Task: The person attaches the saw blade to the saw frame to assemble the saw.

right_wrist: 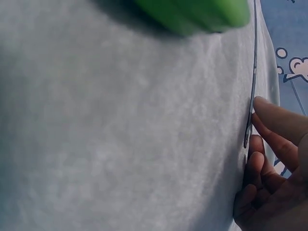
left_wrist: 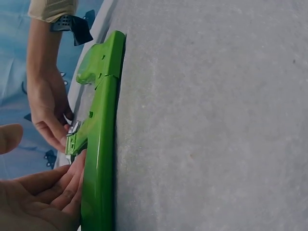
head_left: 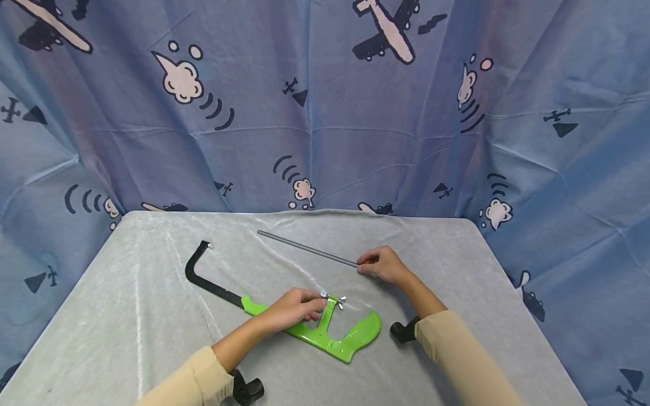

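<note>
A green and black hacksaw frame (head_left: 317,337) lies on the cloth with no blade spanning its two ends. My left hand (head_left: 291,310) reaches over it; in the left wrist view its fairly straight fingers (left_wrist: 65,192) touch the green post beside the metal blade holder (left_wrist: 73,129), thumb held apart. A wing nut (head_left: 341,303) sits on the outer side of that post. Farther back is a thin grey hacksaw blade (head_left: 304,247), slanting from back left to front right. My right hand (head_left: 385,265) pinches its right end between thumb and fingers, low over the cloth.
A pale grey cloth covers the table (head_left: 127,293). Behind it and at both sides hangs a blue curtain (head_left: 325,101) printed with planes. Black wrist mounts (head_left: 404,331) sit at both sleeves. The hacksaw's black front arm (head_left: 195,265) points back left.
</note>
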Demonstrator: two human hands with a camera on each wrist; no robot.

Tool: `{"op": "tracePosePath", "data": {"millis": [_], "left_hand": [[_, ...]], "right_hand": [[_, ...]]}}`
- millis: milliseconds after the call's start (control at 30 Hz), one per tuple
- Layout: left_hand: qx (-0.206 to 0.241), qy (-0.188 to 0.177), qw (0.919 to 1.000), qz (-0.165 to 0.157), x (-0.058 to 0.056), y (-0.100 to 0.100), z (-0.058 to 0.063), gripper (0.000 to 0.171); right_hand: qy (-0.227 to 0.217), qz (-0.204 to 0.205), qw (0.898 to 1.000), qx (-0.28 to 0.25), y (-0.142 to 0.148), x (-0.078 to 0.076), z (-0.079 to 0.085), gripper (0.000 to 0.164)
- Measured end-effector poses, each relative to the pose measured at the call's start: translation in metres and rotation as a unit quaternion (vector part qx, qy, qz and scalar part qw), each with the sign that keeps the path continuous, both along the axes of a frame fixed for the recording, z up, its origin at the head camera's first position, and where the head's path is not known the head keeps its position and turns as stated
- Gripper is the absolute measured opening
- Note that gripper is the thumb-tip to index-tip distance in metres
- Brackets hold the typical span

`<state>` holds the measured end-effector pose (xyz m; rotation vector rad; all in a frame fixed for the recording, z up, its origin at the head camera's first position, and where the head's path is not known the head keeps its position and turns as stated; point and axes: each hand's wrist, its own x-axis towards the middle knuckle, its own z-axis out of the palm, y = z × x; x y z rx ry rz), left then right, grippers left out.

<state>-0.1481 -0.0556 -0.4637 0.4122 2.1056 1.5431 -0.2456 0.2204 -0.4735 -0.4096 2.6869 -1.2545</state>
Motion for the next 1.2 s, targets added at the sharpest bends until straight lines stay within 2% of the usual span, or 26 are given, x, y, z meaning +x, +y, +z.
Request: {"op": "tracePosePath", "data": {"millis": [233, 400, 833, 1067, 1200], "left_hand": [[-0.016, 0.006, 0.9998, 0.007, -0.001, 0.003, 0.000, 0.049], [-0.015, -0.004, 0.9998, 0.013, 0.000, 0.005, 0.001, 0.046], [-0.003, -0.030, 0.9989, 0.036, 0.003, 0.010, 0.003, 0.041], [0.002, -0.026, 0.9990, 0.037, 0.004, 0.012, -0.001, 0.044], [0.000, -0.012, 0.9992, 0.039, 0.003, 0.015, -0.001, 0.041]], "right_hand": [[0.020, -0.009, 1.000, 0.023, -0.005, 0.000, 0.000, 0.010], [0.031, -0.006, 0.999, 0.035, -0.008, -0.001, 0.000, 0.008], [0.021, -0.018, 0.998, 0.052, -0.016, 0.001, 0.002, 0.011], [0.036, 0.003, 0.998, 0.050, -0.016, 0.002, 0.002, 0.012], [0.040, 0.032, 0.998, 0.037, -0.014, 0.003, 0.004, 0.013]]}}
